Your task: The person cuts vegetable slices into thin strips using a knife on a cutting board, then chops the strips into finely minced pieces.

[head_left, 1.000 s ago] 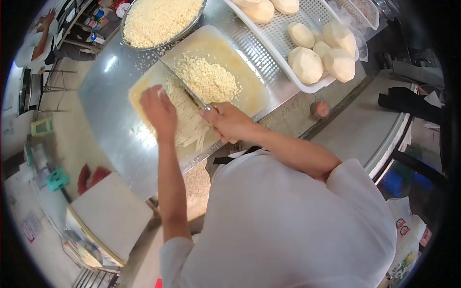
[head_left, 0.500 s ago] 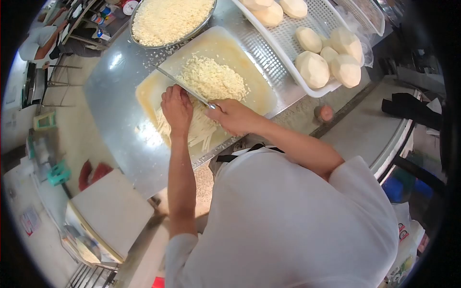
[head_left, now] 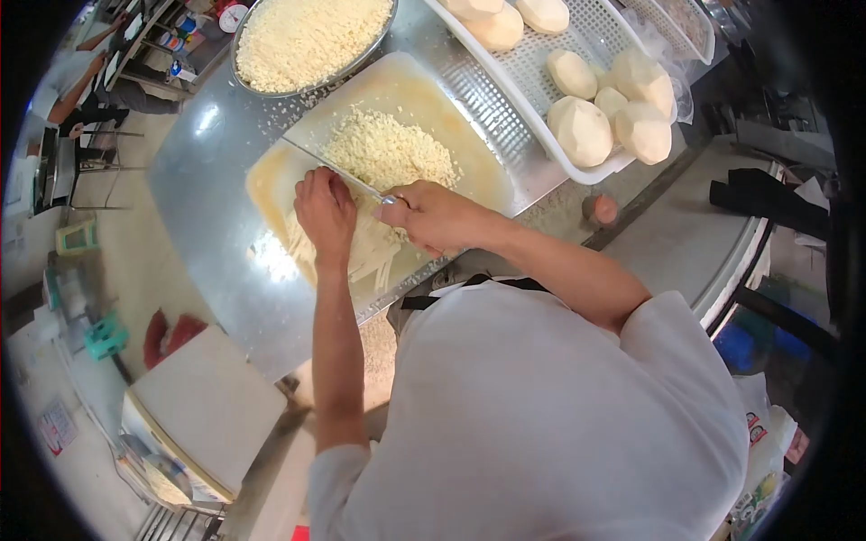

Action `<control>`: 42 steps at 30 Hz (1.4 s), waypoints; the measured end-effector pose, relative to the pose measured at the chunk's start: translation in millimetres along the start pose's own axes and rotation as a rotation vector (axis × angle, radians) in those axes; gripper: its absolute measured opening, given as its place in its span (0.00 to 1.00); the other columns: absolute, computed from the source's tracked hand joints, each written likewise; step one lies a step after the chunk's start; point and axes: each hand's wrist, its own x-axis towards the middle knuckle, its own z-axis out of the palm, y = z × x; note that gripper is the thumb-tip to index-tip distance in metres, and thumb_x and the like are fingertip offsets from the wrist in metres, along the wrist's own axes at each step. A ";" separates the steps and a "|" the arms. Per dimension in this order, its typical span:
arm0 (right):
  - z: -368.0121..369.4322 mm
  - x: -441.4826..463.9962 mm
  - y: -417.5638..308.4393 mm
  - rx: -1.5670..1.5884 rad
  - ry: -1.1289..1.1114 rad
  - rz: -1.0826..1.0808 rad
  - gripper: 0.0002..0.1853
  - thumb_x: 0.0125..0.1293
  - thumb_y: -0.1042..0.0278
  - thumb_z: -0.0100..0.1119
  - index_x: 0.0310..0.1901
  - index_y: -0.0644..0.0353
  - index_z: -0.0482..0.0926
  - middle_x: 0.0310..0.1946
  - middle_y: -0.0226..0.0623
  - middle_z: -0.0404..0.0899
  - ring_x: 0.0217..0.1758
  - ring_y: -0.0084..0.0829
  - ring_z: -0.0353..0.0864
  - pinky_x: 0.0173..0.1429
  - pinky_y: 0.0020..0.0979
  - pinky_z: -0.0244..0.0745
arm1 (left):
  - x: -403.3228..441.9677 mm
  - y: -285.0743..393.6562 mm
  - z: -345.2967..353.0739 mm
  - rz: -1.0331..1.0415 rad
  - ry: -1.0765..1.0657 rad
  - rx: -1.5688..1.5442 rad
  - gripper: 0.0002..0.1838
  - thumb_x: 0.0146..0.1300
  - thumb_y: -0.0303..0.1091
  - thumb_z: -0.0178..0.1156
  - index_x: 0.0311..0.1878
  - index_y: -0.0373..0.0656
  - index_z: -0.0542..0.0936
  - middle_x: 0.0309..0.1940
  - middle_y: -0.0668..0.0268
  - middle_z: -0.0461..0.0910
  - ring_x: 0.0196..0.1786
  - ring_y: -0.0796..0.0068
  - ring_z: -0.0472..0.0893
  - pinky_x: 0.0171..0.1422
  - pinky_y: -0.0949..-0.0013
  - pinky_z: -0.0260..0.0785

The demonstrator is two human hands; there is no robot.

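Observation:
My right hand (head_left: 437, 216) is wrapped round the handle of a kitchen knife (head_left: 329, 165), whose blade points up and left across a pale cutting board (head_left: 410, 81). Against the near side of the blade, my left hand (head_left: 327, 209) presses down with curled fingers on thin strips of pale root vegetable (head_left: 361, 257). Part of those strips is hidden under the hand. Beyond the blade lies a heap of finely chopped pale bits (head_left: 392, 149). Some loose bits stick to the board near my right hand.
A metal bowl (head_left: 311, 89) heaped with chopped bits stands at the back left of the steel table (head_left: 194, 207). To the right is a white perforated crate (head_left: 514, 95) with several peeled root vegetables (head_left: 577, 131). Another person (head_left: 72, 86) is far off at upper left.
The whole view has shifted slightly. Both hands keep their places at the knife and strips, with the blade lying a little lower against the board.

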 end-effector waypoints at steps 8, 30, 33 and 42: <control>-2.9 29.3 34.3 -0.033 0.015 0.019 0.28 0.82 0.42 0.54 0.61 0.64 0.79 0.24 0.31 0.73 0.21 0.25 0.75 0.27 0.32 0.72 | 5.6 -8.5 -17.4 -0.040 -0.115 -0.175 0.03 0.69 0.26 0.64 0.44 0.41 0.83 0.43 0.57 0.84 0.47 0.49 0.82 0.52 0.51 0.74; 3.8 -6.8 11.6 -0.040 0.027 -0.043 0.26 0.81 0.45 0.53 0.47 0.67 0.80 0.17 0.35 0.73 0.17 0.28 0.74 0.26 0.35 0.71 | 1.4 -5.3 -6.8 0.037 0.017 -0.033 0.05 0.64 0.23 0.62 0.41 0.43 0.84 0.40 0.59 0.83 0.46 0.49 0.80 0.51 0.49 0.71; 3.1 28.5 21.9 -0.059 0.050 -0.035 0.25 0.81 0.47 0.53 0.44 0.66 0.79 0.18 0.36 0.73 0.17 0.28 0.74 0.26 0.35 0.71 | 1.0 -4.4 -5.8 0.039 -0.003 -0.038 0.06 0.61 0.23 0.63 0.40 0.45 0.82 0.39 0.61 0.81 0.44 0.50 0.79 0.49 0.49 0.69; 3.2 24.2 3.8 -0.080 0.043 -0.009 0.24 0.81 0.46 0.53 0.40 0.65 0.78 0.18 0.35 0.73 0.18 0.29 0.76 0.27 0.36 0.72 | -0.6 -5.5 -10.0 0.048 -0.037 -0.037 0.09 0.60 0.22 0.62 0.45 0.40 0.80 0.40 0.56 0.82 0.46 0.47 0.79 0.50 0.47 0.70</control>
